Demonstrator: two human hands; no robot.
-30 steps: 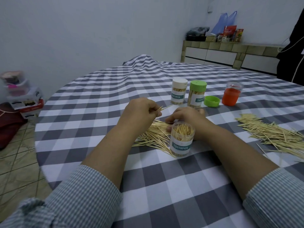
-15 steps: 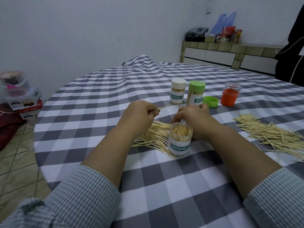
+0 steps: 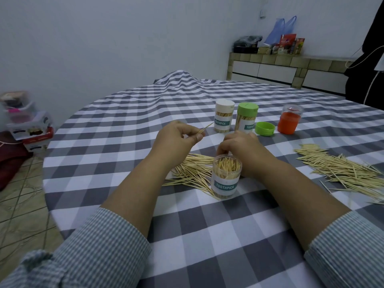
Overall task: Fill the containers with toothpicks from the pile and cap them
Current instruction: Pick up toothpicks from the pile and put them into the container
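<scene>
Left hand (image 3: 176, 135) lifted, fingers pinching thin wooden toothpicks (image 3: 204, 129), right hand (image 3: 242, 146) curled behind clear cylindrical container (image 3: 226, 176)

The fingertips of the right hand (image 3: 239, 148) are hidden behind the rim of the open container (image 3: 226, 176), so their grasp cannot be determined. The left hand (image 3: 176, 138) covers most of the toothpicks (image 3: 204, 129) it pinches; their count is indeterminate. The near pile (image 3: 193, 170) is partly concealed by the left forearm and the container. The right pile (image 3: 340, 167) is cut off at the frame's right edge. Packaging on the far counter (image 3: 291, 59) is too small to read.
</scene>
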